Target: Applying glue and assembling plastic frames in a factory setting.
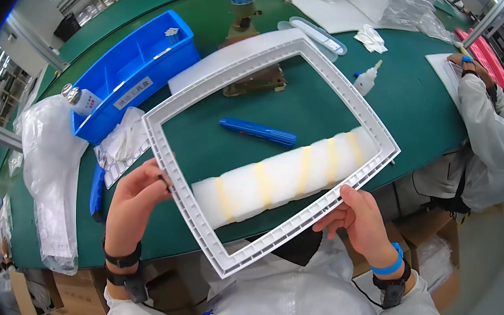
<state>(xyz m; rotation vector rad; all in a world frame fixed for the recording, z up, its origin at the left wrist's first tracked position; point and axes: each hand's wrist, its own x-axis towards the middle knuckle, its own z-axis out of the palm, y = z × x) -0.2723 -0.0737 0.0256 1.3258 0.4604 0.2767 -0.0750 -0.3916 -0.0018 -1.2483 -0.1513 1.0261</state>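
The person holds a white square plastic frame [268,153] up over the green counter [401,107], tilted so one corner points back toward the chest. The left hand [137,196] pinches the frame's left edge, fingers [161,182] closed tight on the rim; the right hand [359,218] grips the lower right edge, fingers curled around it.

The frame looks thin and springy, held only at two edges, so an uneven pull could twist it or let it slip from the left pinch, which covers little of the rim. If it dropped, its far corner would likely strike the metal stand [251,3] or knock the small glue bottle [366,80] just beyond it.

Seen through the frame's opening, a blue marker [259,131] and a white foam block with yellow tape bands [281,178] lie on the counter, right where the frame would come down. A blue bin [135,73] sits to the left, with clear plastic bags [51,168] beside it. Another person in a white coat [499,141] works at the counter's right end, well apart.
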